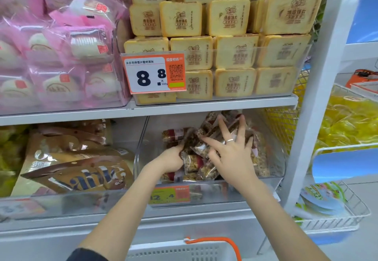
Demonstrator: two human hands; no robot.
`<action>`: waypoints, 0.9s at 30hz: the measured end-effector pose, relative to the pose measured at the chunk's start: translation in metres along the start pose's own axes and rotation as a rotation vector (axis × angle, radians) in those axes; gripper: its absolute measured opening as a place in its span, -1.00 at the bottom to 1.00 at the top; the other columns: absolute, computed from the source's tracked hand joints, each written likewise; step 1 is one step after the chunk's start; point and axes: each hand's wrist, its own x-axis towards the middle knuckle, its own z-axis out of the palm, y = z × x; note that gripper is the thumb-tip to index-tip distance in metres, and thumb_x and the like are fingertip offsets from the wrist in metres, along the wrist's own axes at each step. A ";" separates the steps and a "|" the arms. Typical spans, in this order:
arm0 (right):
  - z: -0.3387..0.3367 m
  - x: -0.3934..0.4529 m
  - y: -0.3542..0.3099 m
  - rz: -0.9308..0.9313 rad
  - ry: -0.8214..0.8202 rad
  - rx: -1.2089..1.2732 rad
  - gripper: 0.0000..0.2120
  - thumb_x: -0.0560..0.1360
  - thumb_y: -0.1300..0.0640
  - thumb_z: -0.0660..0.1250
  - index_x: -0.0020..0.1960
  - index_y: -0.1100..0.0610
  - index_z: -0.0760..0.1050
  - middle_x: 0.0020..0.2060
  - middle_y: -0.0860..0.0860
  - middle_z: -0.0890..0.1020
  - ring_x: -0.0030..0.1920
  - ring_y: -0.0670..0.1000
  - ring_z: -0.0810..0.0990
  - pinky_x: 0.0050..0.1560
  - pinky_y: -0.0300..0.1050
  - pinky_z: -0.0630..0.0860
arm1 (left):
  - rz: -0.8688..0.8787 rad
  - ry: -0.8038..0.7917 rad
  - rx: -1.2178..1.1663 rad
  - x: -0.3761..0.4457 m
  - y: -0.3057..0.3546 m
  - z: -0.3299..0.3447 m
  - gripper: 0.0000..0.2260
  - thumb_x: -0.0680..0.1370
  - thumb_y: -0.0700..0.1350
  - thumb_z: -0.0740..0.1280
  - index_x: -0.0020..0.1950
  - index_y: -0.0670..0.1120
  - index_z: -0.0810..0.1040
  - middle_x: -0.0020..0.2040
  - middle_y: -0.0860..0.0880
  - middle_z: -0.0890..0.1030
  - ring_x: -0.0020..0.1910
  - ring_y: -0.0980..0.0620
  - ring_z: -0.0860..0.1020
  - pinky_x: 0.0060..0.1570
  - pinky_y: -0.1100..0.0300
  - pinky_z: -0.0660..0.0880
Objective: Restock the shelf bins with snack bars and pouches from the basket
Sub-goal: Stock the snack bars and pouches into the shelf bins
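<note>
Both hands are inside the clear bin (274, 170) on the lower shelf, where a bundle of snack bars (206, 138) in transparent wrappers is being placed. The left hand (171, 158) is curled around the left lower side of the bundle and grips it. The right hand (231, 148) lies on top with the fingers spread and nearly straight, so the bars are pressed down and not gripped by it. A ring is seen on one finger.

For this step to be done well, the bundle should be lowered until it rests on the bars already lying in the bin, and only then should the grip be released. It is judged that the wrappers are slippery, so the flat hand should be kept on top while the other is drawn out sideways. The bars are better laid flat and pushed toward the back, so that nothing hangs over the front wall.

Several things are hard to make out. The fingertips of the left hand are hidden behind the wrappers. The price label (169, 195) on the bin front is blurred. Of the basket (176, 250) only the white rim and the orange handle (229, 244) are seen at the bottom edge, so what remains inside cannot be told.
</note>
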 end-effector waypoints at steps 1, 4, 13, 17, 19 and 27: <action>0.001 0.000 -0.001 0.004 0.001 -0.024 -0.56 0.46 -0.08 -0.02 0.15 -0.26 0.54 0.53 -0.08 0.11 0.50 0.29 -0.25 0.22 0.61 -0.03 | 0.000 -0.025 -0.059 0.003 0.002 0.003 -0.41 0.56 -0.27 0.15 0.54 0.07 0.10 0.39 -0.08 0.41 0.21 -0.11 0.50 -0.01 0.24 0.43; -0.002 0.004 -0.003 0.040 0.042 -0.069 -0.61 0.45 -0.04 0.03 0.11 -0.20 0.56 0.51 -0.09 0.19 0.52 0.27 -0.17 0.24 0.59 -0.16 | 0.063 0.035 -0.250 0.008 0.008 0.004 -0.42 0.52 -0.43 0.11 0.50 -0.05 0.22 0.39 -0.10 0.42 0.26 0.00 0.47 -0.14 0.45 0.42; 0.005 0.007 -0.035 -0.228 -0.157 -0.157 -0.47 0.33 -0.42 0.11 0.20 -0.28 0.52 0.26 -0.10 0.55 0.36 0.12 0.41 0.25 0.60 -0.19 | -0.003 0.005 -0.276 -0.002 -0.009 0.002 -0.59 0.51 -0.44 0.06 0.31 -0.18 0.36 0.14 -0.06 0.52 0.19 0.01 0.48 0.06 0.25 0.48; -0.001 0.015 -0.030 -0.260 -0.283 -0.265 -0.30 0.24 -0.51 0.21 0.35 -0.33 0.32 0.49 -0.08 0.25 0.51 0.15 0.08 0.17 0.59 -0.39 | -0.141 -0.099 0.187 -0.015 -0.026 0.000 -0.72 0.52 -0.34 0.18 0.22 -0.18 0.42 0.15 -0.12 0.50 0.08 -0.06 0.50 -0.01 0.20 0.43; -0.003 0.017 -0.030 -0.273 -0.334 -0.271 -0.26 0.25 -0.45 0.30 0.39 -0.31 0.24 0.52 -0.08 0.13 0.52 0.14 -0.04 0.16 0.58 -0.41 | -0.153 -0.165 0.262 -0.020 -0.024 -0.002 -0.75 0.52 -0.34 0.19 0.04 -0.08 0.57 0.14 -0.06 0.55 0.02 0.00 0.50 -0.03 0.24 0.41; -0.007 0.027 -0.018 -0.146 -0.361 -0.280 -0.30 0.25 -0.38 0.39 0.34 -0.28 0.28 0.53 -0.09 0.06 0.53 0.14 -0.14 0.21 0.55 -0.39 | -0.134 -0.341 0.447 -0.023 -0.009 -0.010 -0.61 0.53 -0.35 0.16 0.31 -0.11 0.48 0.31 -0.07 0.48 0.23 -0.07 0.45 0.17 0.14 0.41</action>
